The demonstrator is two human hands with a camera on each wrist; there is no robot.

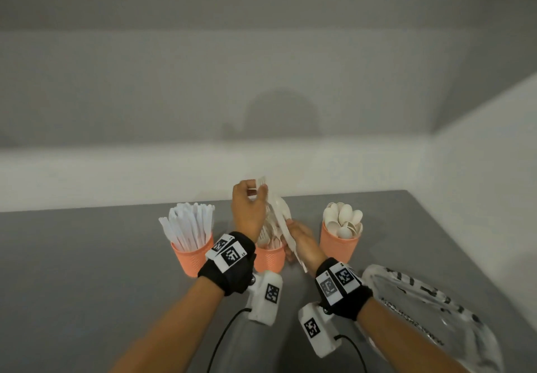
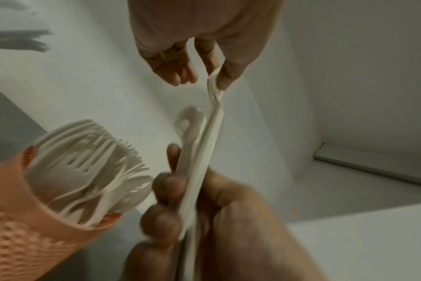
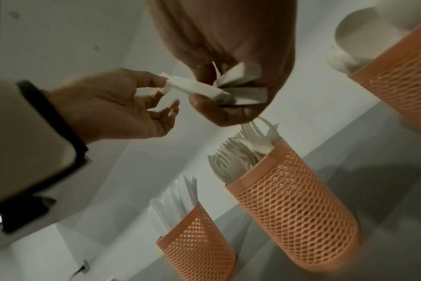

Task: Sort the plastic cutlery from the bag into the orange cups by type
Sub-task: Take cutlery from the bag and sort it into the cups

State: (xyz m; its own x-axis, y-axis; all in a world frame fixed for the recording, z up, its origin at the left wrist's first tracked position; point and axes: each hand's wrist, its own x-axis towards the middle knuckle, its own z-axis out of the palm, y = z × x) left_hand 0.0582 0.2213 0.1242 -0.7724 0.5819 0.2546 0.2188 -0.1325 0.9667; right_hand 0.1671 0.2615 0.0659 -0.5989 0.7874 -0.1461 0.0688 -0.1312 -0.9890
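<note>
Left of the fork cup (image 1: 268, 259), a knife cup (image 1: 193, 259) is being filled to bristling with white knives (image 1: 189, 221). Above the fork cup, one fork (image 2: 215, 106) is being pinched at its tine end between thumb and fingertip of the left hand (image 1: 248, 210), the other fingers loosely curled. Its handle is being drawn out of a bundle of mixed cutlery (image 1: 280, 215), which is being gripped in the curled fingers of the right hand (image 1: 302, 241), just right of and above the fork cup. Right of the fork cup, a spoon cup (image 1: 338, 244) is being heaped with spoons. Farther right, nearer the person, the bag (image 1: 430, 311) is lying flat on the grey table (image 1: 72, 256).

The task is being judged as far along: all three cups are crowded, and the bundle is what is plainly left. Whether anything remains in the bag cannot be told.

A spoon bowl inside the bundle is being shown only by the left wrist view. The handle ends fanning from the right hand's grip are being shown by the right wrist view. The bag is being shown by the head view alone.
</note>
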